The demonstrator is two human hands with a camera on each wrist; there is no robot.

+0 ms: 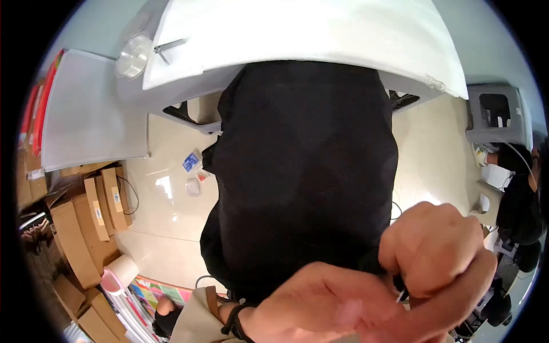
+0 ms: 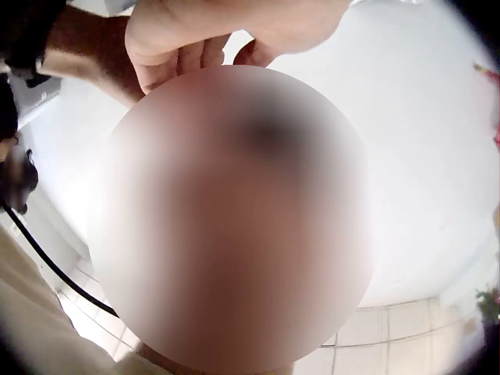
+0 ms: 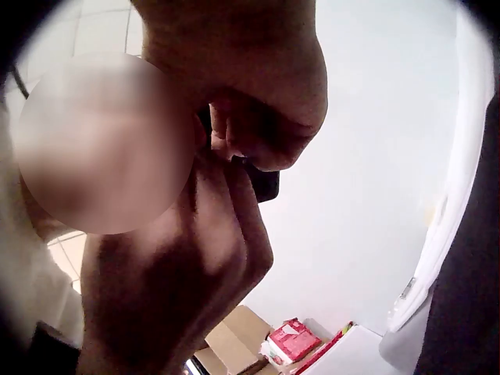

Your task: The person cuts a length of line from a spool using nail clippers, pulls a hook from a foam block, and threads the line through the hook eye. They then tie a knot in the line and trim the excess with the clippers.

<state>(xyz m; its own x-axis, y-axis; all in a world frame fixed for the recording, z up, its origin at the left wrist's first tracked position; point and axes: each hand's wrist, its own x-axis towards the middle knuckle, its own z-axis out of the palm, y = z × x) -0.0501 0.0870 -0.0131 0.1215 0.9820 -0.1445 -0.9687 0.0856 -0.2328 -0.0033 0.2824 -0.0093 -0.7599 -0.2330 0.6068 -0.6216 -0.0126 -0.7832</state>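
Both hands are raised close to the head camera at the lower right of the head view. The left hand (image 1: 337,303), with a dark cord at its wrist, reaches across beneath the curled right hand (image 1: 437,246). In the right wrist view a small black object (image 3: 268,184) sticks out where the hands meet; the right hand (image 3: 250,78) curls round it from above and the left hand (image 3: 176,266) grips from below. Most of the object is hidden by the fingers. Curled fingers show at the top of the left wrist view, above a large blurred area.
Black cloth (image 1: 309,166) spans the middle below a white table (image 1: 314,28) with a metal tool (image 1: 170,46) on it. Cardboard boxes (image 1: 74,240) stand at left, a grey stool (image 1: 497,114) at right. Another person's dark clothing (image 1: 517,200) shows at the right edge.
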